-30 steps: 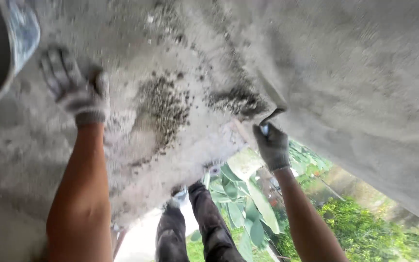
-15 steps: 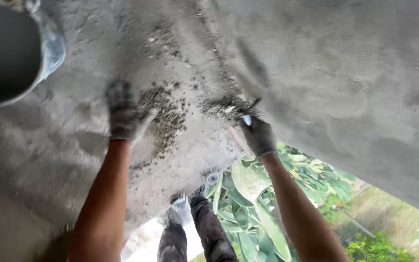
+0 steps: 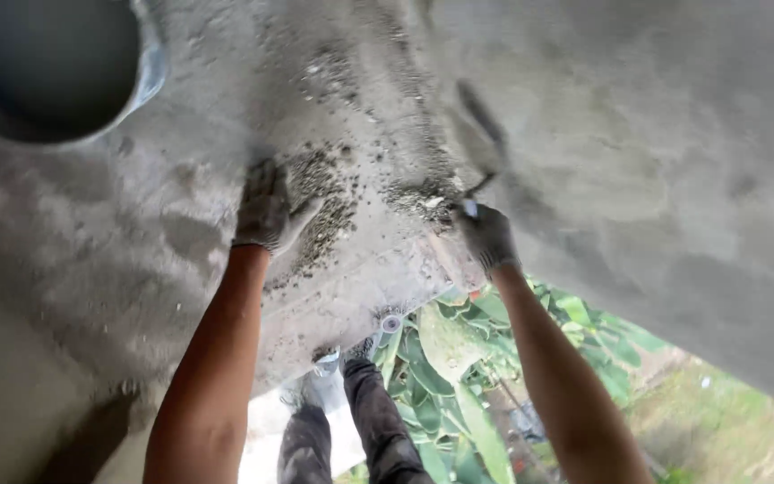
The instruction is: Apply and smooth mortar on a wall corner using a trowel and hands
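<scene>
Concrete slab point(image 3: 656, 134) fills most of the view, grey, rough. Its lower edge runs diagonally from bottom centre up past the right hand, then down twd the right border. Below that edge: open air, green leaves point(image 3: 459, 376) and a grass patch, i.e. free room on the lower right side.

Upper left: large round dark opening w/ pale blue rim point(image 3: 150, 72), cut off by frame top and left. Well apart from both hands.

Mid-slab: patch of wet gritty mortar point(image 3: 329, 211), darker and speckled, spread betw. the two hands. A second clump sits at approx. the slab edge, just beside the right hand.

Dark trouser legs point(image 3: 360, 421) seen at bottom centre, at the slab edge.

Left hand point(image 3: 266, 211): gloved, fingers spread open, palm pressed flat on the slab, touching the left margin of the mortar patch. Nothing gripped.

Right hand point(image 3: 487, 237): gloved, closed round the handle of a small trowel point(image 3: 477, 188). Blade is blurred; shape cannot be resolved. Tool tip is at the mortar clump near the edge.
</scene>
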